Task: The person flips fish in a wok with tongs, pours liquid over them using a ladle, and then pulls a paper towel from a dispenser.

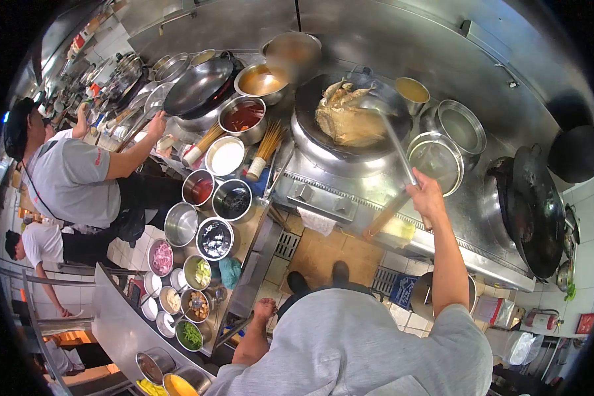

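Observation:
My right hand is wrapped round the handle of a long-handled metal wok utensil. It reaches up into a large wok on the stove; its head is hard to make out. Inside the wok lie several whole fish, pale golden, their tails toward the back. Down at my side, left of my body, my left hand is curled into a fist with nothing visible in it. The side counter with its bowls is just left of that hand.
Steel pots and an oil container stand right of the wok. Dark woks lean farther right. Bowls of sauces and bamboo brushes crowd the left. A co-worker holds another wok there.

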A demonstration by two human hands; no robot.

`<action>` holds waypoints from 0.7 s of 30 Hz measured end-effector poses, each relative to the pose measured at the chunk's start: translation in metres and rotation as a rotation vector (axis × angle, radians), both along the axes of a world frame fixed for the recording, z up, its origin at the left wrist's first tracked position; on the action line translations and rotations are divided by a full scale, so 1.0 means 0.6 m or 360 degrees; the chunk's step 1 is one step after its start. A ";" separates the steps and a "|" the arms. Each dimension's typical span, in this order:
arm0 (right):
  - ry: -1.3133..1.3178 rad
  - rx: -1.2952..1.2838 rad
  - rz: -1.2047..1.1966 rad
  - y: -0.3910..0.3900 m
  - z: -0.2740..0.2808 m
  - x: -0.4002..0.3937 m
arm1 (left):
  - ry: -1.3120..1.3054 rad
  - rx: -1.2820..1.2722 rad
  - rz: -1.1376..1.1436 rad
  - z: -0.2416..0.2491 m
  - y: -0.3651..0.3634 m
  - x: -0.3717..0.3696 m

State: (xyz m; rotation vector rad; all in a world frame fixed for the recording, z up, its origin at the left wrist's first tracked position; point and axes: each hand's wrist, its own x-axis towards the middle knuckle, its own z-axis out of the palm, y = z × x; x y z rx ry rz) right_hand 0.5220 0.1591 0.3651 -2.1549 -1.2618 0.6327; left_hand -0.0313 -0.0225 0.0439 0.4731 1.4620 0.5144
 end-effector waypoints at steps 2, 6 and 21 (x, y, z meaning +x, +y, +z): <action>-0.0014 -0.0028 -0.0008 0.006 0.002 -0.003 | -0.0110 -0.0013 -0.0170 -0.026 -0.012 -0.026; -0.0103 -0.0064 0.0051 0.018 0.000 0.000 | 0.0359 0.0051 -0.0581 0.013 -0.015 -0.012; 0.0023 0.0050 0.0020 0.058 -0.019 0.006 | 0.0109 0.0059 -0.0051 0.000 -0.014 0.003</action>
